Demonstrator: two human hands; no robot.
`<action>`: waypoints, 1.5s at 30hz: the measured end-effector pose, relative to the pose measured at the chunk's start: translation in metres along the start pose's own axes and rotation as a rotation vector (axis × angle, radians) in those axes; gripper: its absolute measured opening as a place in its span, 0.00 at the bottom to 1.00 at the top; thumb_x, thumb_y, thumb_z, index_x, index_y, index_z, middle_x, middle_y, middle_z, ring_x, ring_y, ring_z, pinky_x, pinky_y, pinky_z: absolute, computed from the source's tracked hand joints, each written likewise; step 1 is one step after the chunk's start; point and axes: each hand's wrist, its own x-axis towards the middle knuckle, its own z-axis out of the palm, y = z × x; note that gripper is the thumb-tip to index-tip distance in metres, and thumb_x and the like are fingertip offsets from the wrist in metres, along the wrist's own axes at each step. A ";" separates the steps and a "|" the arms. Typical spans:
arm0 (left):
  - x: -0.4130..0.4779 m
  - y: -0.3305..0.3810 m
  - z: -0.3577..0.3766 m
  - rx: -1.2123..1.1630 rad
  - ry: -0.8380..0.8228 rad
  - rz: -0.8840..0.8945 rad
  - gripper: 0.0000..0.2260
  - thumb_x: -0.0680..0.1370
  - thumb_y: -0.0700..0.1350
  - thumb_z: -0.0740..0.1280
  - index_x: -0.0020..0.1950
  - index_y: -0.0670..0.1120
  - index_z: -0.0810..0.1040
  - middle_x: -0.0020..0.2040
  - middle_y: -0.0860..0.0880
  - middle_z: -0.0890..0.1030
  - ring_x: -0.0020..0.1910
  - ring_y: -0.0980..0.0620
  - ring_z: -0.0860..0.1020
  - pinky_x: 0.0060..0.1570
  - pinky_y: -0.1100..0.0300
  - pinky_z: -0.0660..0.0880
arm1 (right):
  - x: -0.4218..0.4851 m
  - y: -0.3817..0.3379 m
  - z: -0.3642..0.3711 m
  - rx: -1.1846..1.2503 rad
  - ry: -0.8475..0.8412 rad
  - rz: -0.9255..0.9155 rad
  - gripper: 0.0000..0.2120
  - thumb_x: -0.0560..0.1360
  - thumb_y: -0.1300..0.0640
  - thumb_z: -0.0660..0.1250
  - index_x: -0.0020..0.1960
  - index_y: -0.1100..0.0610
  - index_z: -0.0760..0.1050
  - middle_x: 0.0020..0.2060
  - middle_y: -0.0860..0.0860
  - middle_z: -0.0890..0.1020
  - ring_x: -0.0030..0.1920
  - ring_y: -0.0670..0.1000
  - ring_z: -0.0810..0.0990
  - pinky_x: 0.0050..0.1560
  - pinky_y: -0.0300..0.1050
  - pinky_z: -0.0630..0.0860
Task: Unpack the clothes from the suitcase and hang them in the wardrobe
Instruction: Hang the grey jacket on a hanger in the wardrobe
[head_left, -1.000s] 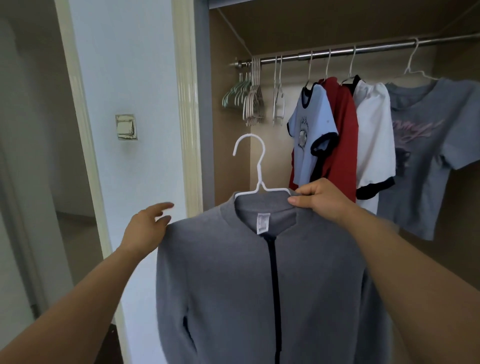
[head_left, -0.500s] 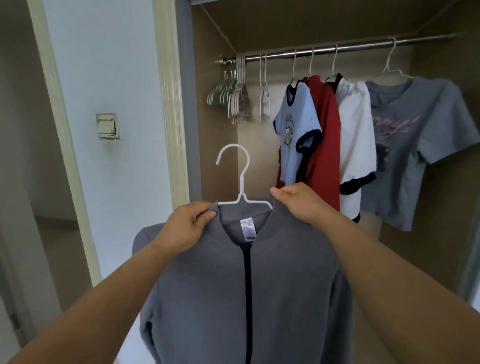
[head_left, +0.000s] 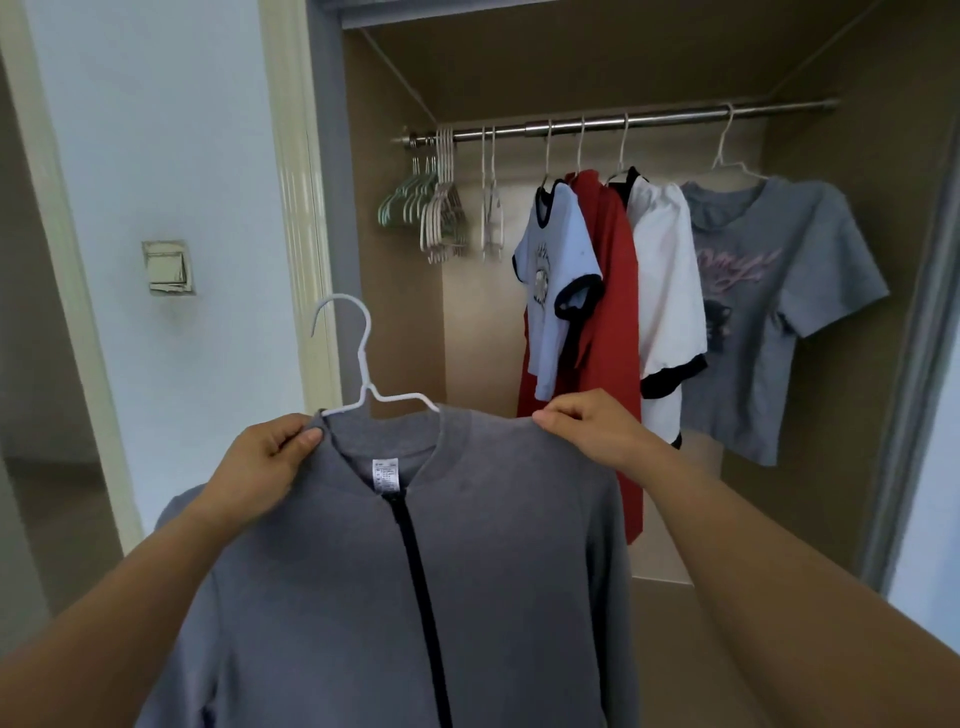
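A grey zip jacket (head_left: 483, 561) with a black zipper hangs on a white wire hanger (head_left: 358, 364) held up in front of the open wardrobe. My left hand (head_left: 262, 467) grips the jacket's collar at the left end of the hanger. My right hand (head_left: 587, 428) pinches the right shoulder seam. The hanger's hook points up and left, well below the metal rail (head_left: 623, 124). The suitcase is out of view.
On the rail hang several empty hangers (head_left: 441, 213) at the left, then a pale blue tee (head_left: 561, 270), a red garment (head_left: 615, 332), a white tee (head_left: 667, 291) and a grey printed tee (head_left: 763, 301). A door frame (head_left: 296, 197) and a wall switch (head_left: 167, 267) stand left.
My left hand came off the jacket's left shoulder and took hold of the collar. My right hand slid outward from the collar to the shoulder seam. The view shifted toward the wardrobe.
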 end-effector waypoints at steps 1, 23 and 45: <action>0.000 0.000 0.000 -0.003 -0.004 -0.002 0.10 0.80 0.39 0.61 0.43 0.37 0.78 0.40 0.39 0.80 0.40 0.46 0.75 0.39 0.62 0.68 | 0.001 -0.002 0.001 0.007 -0.004 -0.010 0.16 0.78 0.51 0.64 0.33 0.52 0.77 0.30 0.44 0.76 0.33 0.40 0.73 0.41 0.35 0.69; -0.009 -0.017 -0.018 0.094 -0.011 0.104 0.10 0.79 0.38 0.62 0.43 0.51 0.77 0.42 0.47 0.81 0.43 0.48 0.78 0.43 0.69 0.70 | 0.003 -0.015 0.011 0.397 0.161 0.104 0.14 0.75 0.51 0.69 0.45 0.63 0.79 0.41 0.55 0.81 0.41 0.48 0.78 0.47 0.40 0.75; 0.025 -0.022 0.008 -0.026 -0.137 -0.007 0.09 0.81 0.41 0.60 0.43 0.44 0.78 0.41 0.46 0.80 0.43 0.48 0.77 0.42 0.61 0.70 | 0.000 -0.034 0.018 -0.156 -0.358 0.021 0.11 0.75 0.52 0.69 0.35 0.53 0.78 0.33 0.45 0.79 0.36 0.42 0.75 0.43 0.39 0.73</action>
